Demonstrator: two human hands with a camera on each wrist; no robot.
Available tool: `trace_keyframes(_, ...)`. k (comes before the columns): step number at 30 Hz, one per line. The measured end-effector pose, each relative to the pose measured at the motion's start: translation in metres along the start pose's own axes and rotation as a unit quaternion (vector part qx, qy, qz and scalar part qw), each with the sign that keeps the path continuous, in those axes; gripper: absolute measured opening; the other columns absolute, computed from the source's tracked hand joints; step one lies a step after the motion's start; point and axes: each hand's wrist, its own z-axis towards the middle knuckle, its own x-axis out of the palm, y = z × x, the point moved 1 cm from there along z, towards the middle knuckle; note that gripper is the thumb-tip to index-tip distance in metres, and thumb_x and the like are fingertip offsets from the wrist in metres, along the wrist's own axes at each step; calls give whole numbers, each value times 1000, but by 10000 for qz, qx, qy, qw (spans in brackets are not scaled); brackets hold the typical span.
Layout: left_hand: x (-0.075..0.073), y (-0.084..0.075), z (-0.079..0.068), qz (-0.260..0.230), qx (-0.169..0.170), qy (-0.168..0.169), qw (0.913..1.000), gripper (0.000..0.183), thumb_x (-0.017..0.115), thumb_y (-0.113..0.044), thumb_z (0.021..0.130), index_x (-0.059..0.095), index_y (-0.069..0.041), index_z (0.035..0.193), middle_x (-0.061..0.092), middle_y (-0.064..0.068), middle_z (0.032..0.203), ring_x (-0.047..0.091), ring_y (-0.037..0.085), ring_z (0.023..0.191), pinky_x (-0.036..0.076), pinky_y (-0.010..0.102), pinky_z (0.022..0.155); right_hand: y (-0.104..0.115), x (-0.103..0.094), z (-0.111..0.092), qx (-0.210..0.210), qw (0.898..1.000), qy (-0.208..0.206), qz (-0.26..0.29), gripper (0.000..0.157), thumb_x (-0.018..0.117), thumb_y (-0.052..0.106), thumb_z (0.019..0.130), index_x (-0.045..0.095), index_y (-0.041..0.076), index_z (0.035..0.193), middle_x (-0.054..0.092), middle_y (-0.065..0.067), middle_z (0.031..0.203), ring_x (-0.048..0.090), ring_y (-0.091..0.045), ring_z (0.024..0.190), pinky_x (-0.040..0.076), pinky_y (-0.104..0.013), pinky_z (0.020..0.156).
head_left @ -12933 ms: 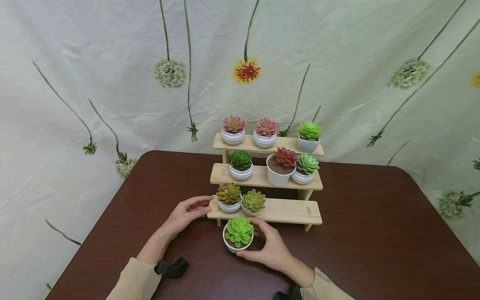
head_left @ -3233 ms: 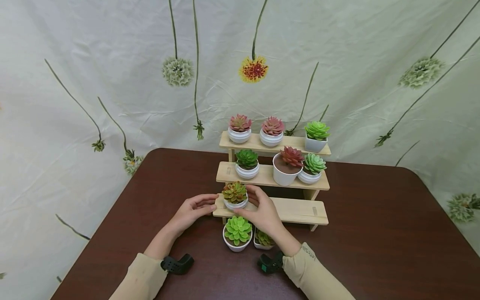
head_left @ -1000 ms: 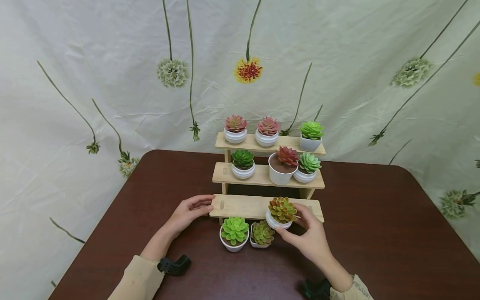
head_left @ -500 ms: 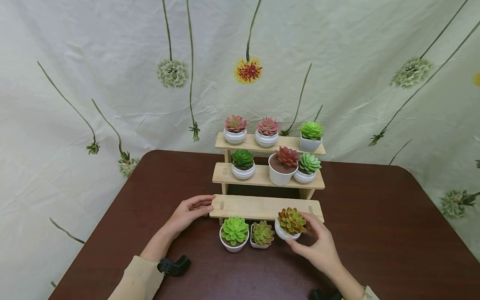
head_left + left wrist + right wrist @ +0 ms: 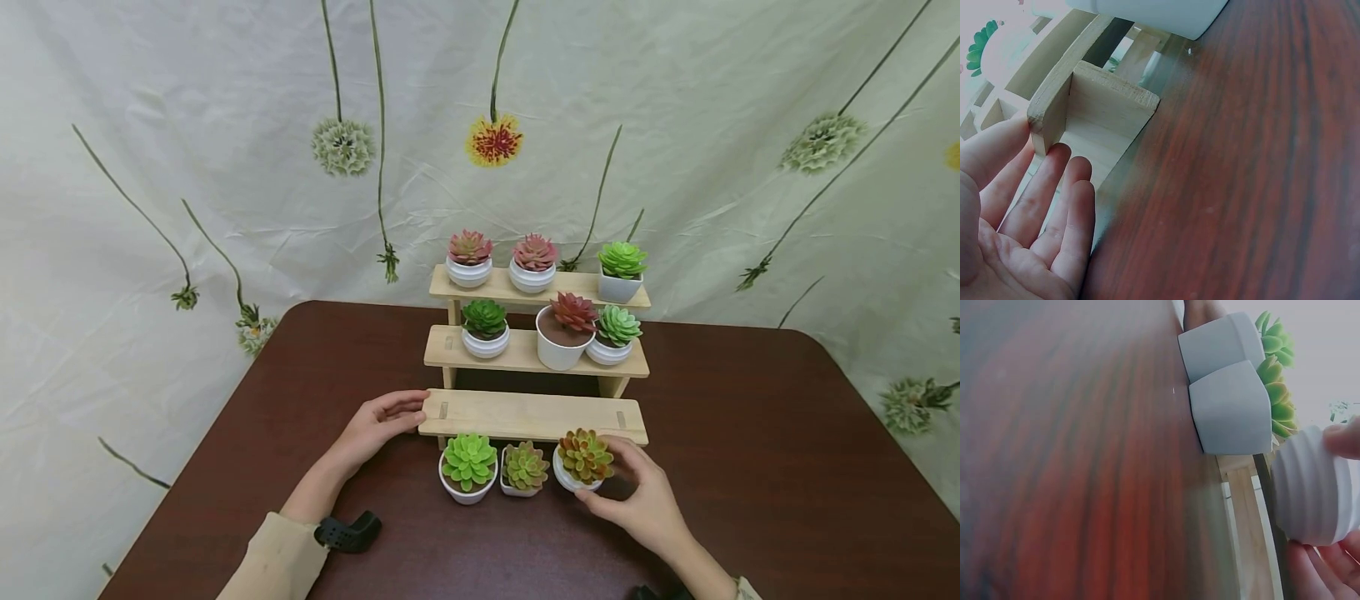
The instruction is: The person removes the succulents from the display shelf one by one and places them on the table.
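The right hand (image 5: 648, 496) is gripping the orange-tipped succulent (image 5: 585, 456) by its ribbed white pot (image 5: 567, 482), the thumb pressing the near side and the fingers curling round from the right and far side. That plant is sitting just left of the palm, leaning slightly, and the right wrist view is showing its pot hanging a little above the surface (image 5: 450, 554). It is hovering near the right end of the lowest shelf (image 5: 532, 414), on the near side of it.

The left hand (image 5: 378, 427) is pinching the left end of that shelf between thumb and fingers, well apart from the held plant. Between the two hands, the bright green succulent (image 5: 468, 461) and the olive succulent (image 5: 524, 467) are standing side by side on the surface, the olive one just beside the held pot on its left.

Farther back, the middle shelf (image 5: 521, 354) is carrying a dark green succulent (image 5: 485, 317) at left, with a red succulent (image 5: 573, 311) and a pale green succulent (image 5: 618, 325) toward the right. The top shelf (image 5: 576, 284) is bearing two pink succulents (image 5: 535, 252) and, at its right end, a square grey pot (image 5: 619, 289).
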Motion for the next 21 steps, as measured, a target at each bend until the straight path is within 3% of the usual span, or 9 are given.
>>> trace_keyframes(12, 0, -1, 0, -40, -23, 2, 10000, 45, 67, -19, 88, 56, -2, 128, 56, 17, 125, 60, 13, 101, 51, 29, 82, -10, 1, -3, 67, 9995, 287, -123, 58, 83, -6, 62, 58, -2, 114, 59, -9, 109, 57, -2, 98, 53, -27, 77)
trace_keyframes(21, 0, 0, 0, -43, 13, 7, 10000, 45, 67, -19, 89, 55, -1, 128, 56, 18, 125, 60, 13, 102, 51, 29, 82, -44, 5, -10, 303, 9984, 418, -232, 62, 87, 4, 63, 58, 11, 118, 58, 1, 112, 58, -6, 99, 53, -27, 78)
